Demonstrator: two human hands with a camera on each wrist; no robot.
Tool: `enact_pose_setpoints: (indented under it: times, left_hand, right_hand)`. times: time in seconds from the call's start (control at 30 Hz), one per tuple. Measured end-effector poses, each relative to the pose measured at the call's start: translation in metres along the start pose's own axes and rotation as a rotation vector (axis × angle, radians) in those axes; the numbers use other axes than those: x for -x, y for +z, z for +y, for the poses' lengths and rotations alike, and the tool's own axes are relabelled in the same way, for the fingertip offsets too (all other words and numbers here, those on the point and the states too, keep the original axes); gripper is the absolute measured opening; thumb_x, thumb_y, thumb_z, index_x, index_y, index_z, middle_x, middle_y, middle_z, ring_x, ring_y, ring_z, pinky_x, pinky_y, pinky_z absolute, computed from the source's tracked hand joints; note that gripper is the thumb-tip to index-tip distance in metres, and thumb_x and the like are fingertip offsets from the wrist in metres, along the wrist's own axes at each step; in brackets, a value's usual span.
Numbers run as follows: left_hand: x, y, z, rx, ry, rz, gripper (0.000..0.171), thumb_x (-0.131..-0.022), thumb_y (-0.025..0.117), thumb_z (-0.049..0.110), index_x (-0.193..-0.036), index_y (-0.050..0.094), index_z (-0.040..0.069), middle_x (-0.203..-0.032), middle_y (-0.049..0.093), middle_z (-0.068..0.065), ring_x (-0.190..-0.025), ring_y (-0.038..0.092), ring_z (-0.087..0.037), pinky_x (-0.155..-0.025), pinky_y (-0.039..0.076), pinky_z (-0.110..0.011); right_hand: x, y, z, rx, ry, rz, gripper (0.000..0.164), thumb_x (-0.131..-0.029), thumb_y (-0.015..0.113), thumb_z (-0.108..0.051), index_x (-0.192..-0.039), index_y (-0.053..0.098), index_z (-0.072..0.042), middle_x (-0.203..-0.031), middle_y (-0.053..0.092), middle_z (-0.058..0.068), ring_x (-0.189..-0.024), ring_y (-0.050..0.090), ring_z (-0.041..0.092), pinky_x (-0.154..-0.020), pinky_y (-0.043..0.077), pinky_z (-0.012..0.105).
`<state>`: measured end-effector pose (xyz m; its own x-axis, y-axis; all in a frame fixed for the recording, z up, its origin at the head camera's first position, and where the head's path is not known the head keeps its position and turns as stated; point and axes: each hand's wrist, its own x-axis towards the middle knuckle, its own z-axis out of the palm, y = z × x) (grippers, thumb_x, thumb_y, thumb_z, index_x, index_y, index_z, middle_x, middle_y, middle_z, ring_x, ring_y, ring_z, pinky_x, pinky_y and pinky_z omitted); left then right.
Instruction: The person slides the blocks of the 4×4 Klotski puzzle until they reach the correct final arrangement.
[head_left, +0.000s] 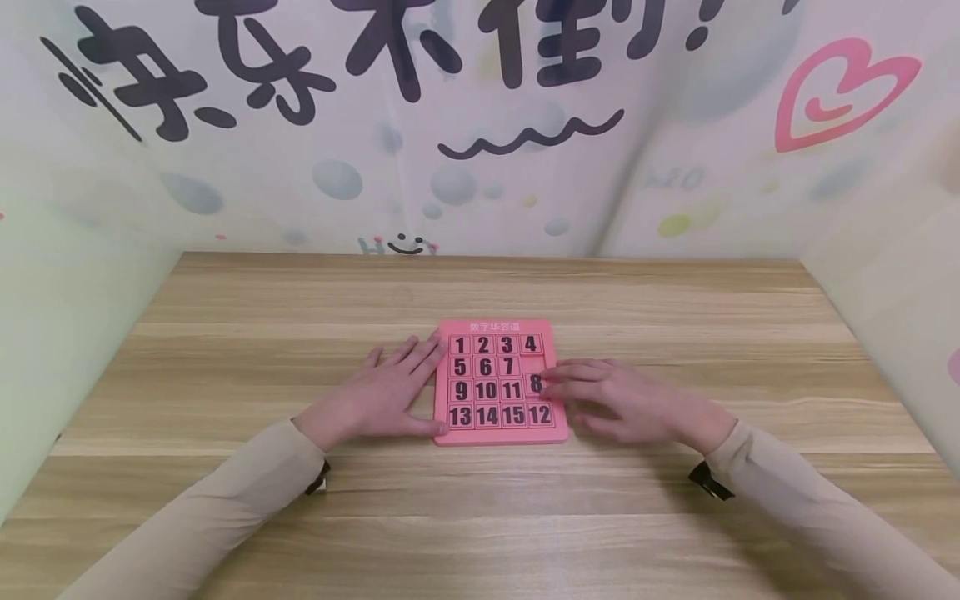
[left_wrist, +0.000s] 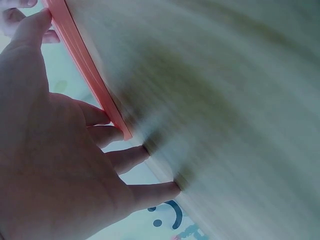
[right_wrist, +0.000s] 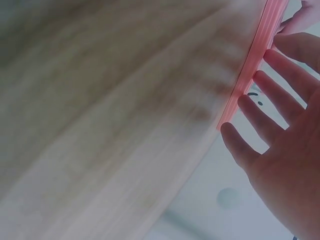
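A pink number slide puzzle (head_left: 495, 437) lies flat on the table, its tiles marked in black from 1 to 15. My left hand (head_left: 378, 396) rests along its left edge, with the thumb at the lower corner and the fingers spread straight near the top. On the other side, my right hand (head_left: 637, 400) touches the 8 tile (head_left: 535, 384) with its fingertips, the fingers loosely bent. That tile sits slightly higher than the 11 beside it, and a gap shows above it, under the 4. In the left wrist view, the puzzle's side wall (left_wrist: 90, 70) meets the thumb and some fingertips.
The wood-grain table (head_left: 480, 517) extends around the puzzle on every side. Behind it rises a white printed backdrop (head_left: 510, 208) with large black characters and a pink heart. Pale panels (head_left: 67, 275) stand at the left and right.
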<state>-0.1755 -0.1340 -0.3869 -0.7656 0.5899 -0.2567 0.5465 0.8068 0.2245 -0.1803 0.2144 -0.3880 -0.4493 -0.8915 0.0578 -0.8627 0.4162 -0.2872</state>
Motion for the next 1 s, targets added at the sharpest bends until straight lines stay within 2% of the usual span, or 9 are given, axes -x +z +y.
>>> enact_pose_setpoints:
  times: [0.2,0.73,1.0]
  left_hand:
    - [0.000,-0.001,0.000,0.003,0.000,-0.003,0.107,-0.082,0.052,0.073,-0.155,0.011,0.007,-0.161,0.001,-0.010,-0.144,0.008,-0.039,-0.108,0.010,-0.068]
    - [0.000,0.001,0.000,0.006,-0.001,-0.008,0.107,-0.082,0.051,0.074,-0.155,0.010,0.007,-0.161,0.001,-0.010,-0.144,0.007,-0.038,-0.108,0.009,-0.067]
    - [-0.001,0.001,0.000,0.002,-0.004,-0.010,0.107,-0.082,0.052,0.074,-0.155,0.009,0.008,-0.161,0.000,-0.009,-0.144,0.006,-0.037,-0.109,0.008,-0.067]
  right_hand:
    - [-0.001,-0.001,0.003,-0.020,0.008,-0.005,0.046,-0.093,0.060,-0.016,-0.137,0.054,-0.006,-0.144,0.046,0.013,-0.132,0.041,0.034,-0.108,0.032,0.054]
    - [-0.007,0.000,0.010,-0.012,-0.001,0.049,0.043,-0.092,0.062,-0.014,-0.132,0.057,-0.004,-0.140,0.050,0.014,-0.130,0.044,0.034,-0.107,0.034,0.051]
    - [-0.007,0.000,0.013,0.005,0.038,0.042,0.042,-0.094,0.059,-0.014,-0.136,0.056,-0.008,-0.142,0.049,0.011,-0.135,0.035,0.039,-0.109,0.028,0.056]
